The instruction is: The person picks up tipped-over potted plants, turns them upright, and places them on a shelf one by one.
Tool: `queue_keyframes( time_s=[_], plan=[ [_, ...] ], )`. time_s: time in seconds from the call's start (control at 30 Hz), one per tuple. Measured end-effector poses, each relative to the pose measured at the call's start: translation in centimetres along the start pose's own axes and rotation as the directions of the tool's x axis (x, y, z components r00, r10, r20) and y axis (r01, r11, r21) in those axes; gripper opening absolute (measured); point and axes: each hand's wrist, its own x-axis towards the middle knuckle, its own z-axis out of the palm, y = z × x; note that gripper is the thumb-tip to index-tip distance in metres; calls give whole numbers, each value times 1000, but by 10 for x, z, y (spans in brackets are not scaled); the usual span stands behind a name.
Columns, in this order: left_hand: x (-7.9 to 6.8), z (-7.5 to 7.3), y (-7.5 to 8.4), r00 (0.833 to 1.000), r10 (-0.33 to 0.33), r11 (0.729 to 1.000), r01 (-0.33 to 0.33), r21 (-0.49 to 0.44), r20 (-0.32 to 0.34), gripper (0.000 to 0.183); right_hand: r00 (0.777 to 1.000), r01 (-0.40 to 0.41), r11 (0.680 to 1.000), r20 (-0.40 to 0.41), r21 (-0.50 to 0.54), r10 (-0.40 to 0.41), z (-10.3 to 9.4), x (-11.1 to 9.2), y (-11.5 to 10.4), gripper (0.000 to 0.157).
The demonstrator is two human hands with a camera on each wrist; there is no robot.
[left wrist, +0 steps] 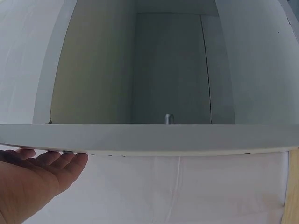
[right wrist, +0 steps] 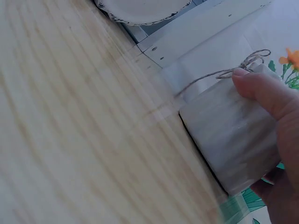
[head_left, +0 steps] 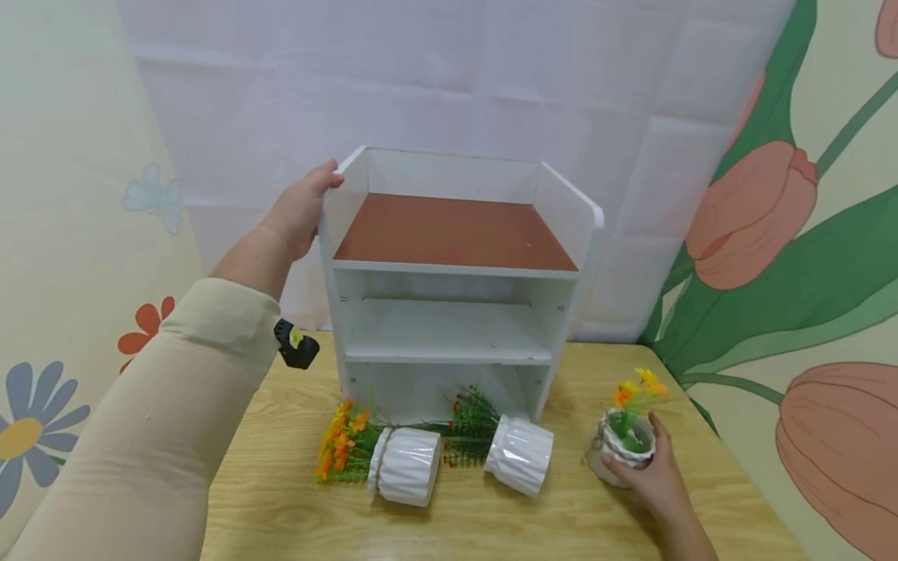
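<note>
Up at the left side panel of a white shelf unit (head_left: 449,354), my left hand (head_left: 302,206) grips the panel's upper edge. In the left wrist view, fingers (left wrist: 70,170) lie against the outer face of that side panel (left wrist: 154,137). Low on the right, my right hand (head_left: 655,475) holds a small whitish flower pot (head_left: 605,460) with yellow and orange flowers (head_left: 638,388). The right wrist view shows the thumb (right wrist: 254,86) beside a twine bow (right wrist: 252,60) on the pot, whose base is close over the wooden table.
Two white fluted pots lie on their sides before the shelf unit: one (head_left: 407,466) with orange flowers (head_left: 342,440), another (head_left: 521,456) with red-flecked greenery (head_left: 471,425). The unit stands on a wooden table (head_left: 281,499), a white cloth (head_left: 449,78) behind it. Its top compartment has a brown base (head_left: 456,230).
</note>
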Motion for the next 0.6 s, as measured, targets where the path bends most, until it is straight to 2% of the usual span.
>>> queue_keyframes(
  time_s=[0.3,0.6],
  plan=[
    [-2,0,1,1000,-5,1000,5,-9,0,61,1000,13,1000,-3,4,-13,3,0,2,125],
    [-3,-1,-2,1000,9,1000,-9,-10,2,61,1000,-11,1000,11,-15,11,3,2,1,125]
  ],
)
